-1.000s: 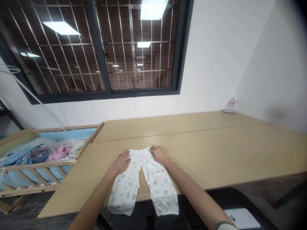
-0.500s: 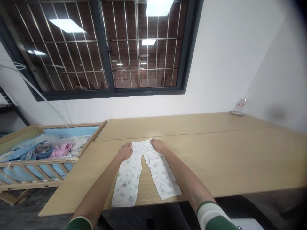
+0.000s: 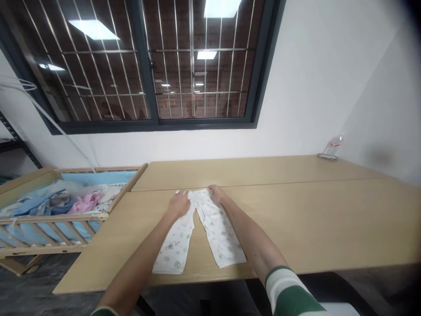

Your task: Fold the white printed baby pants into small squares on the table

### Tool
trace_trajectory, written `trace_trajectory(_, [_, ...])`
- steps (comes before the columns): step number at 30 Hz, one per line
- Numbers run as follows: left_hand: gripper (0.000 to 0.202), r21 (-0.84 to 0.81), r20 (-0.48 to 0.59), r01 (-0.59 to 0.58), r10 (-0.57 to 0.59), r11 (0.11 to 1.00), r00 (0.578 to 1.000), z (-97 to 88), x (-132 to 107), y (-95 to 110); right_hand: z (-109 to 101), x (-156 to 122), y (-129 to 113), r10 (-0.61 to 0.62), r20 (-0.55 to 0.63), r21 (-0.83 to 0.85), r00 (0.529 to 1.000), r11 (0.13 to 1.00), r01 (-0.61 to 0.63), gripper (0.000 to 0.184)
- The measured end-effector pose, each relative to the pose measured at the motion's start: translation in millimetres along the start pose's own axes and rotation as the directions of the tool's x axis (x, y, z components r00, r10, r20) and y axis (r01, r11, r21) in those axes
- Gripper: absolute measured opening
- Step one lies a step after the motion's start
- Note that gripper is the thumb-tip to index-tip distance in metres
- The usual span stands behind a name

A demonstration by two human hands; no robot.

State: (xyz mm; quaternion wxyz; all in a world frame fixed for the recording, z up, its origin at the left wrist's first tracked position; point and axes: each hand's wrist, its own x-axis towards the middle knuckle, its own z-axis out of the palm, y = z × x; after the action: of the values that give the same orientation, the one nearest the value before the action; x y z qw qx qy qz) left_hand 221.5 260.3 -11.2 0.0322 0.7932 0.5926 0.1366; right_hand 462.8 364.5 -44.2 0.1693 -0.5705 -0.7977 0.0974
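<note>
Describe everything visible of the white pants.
The pants look like soft, thin cloth, white with a scattered small print, partly green. They lie spread on the table, waist at the far end, legs apart, hems just short of the near edge. The left hand touches one waist corner, the right hand the other; whether either grips is unclear.

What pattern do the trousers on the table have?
The trousers are white with a small scattered print, partly green; head view shows it best.

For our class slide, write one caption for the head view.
Left hand and right hand at the waist of patterned white pants lying on a pale tabletop.
</note>
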Motion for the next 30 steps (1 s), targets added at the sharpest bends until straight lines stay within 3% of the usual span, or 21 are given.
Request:
trace_trajectory(4, [0.034, -0.079, 0.056, -0.128, 0.133, 0.989, 0.990, -3.4, -56.0, 70.9, 3.8, 12.1, 6.9, 0.166, -0.112, 0.208, 0.980, 0.968, -0.140, 0.037])
trace_trajectory(8, [0.028, -0.238, 0.187, -0.240, 0.287, 0.941, 0.940, 9.8, -114.5, 133.9, 8.2, 13.0, 10.3, 0.289, -0.132, 0.375, 0.948, 0.900, -0.222, 0.026])
trace_trajectory(10, [0.027, -0.299, 0.225, -0.215, 0.288, 0.930, 0.931, 17.4, -128.4, 157.6, 9.7, 12.2, 9.6, 0.326, -0.120, 0.426, 0.938, 0.870, -0.248, 0.024])
trace_trajectory(13, [0.027, -0.336, 0.274, -0.137, 0.236, 0.932, 0.932, 27.3, -131.0, 181.3, 11.7, 11.7, 6.6, 0.361, -0.100, 0.475, 0.927, 0.836, -0.274, 0.022])
trace_trajectory(17, [0.024, -0.337, 0.298, -0.080, 0.187, 0.938, 0.936, 35.1, -125.9, 192.5, 14.1, 12.2, 2.6, 0.400, -0.093, 0.509, 0.912, 0.806, -0.302, 0.022])
trace_trajectory(26, [0.017, -0.374, 0.273, -0.064, 0.176, 0.925, 0.946, 35.1, -127.0, 190.0, 8.8, 13.1, -4.4, 0.466, -0.118, 0.483, 0.877, 0.798, -0.359, 0.013])
trace_trajectory(30, [0.021, -0.496, 0.206, 0.072, 0.037, 0.865, 0.978, 34.0, -133.2, 177.5, -3.2, 18.4, -9.1, 0.453, -0.101, 0.482, 0.886, 0.801, -0.355, 0.007])
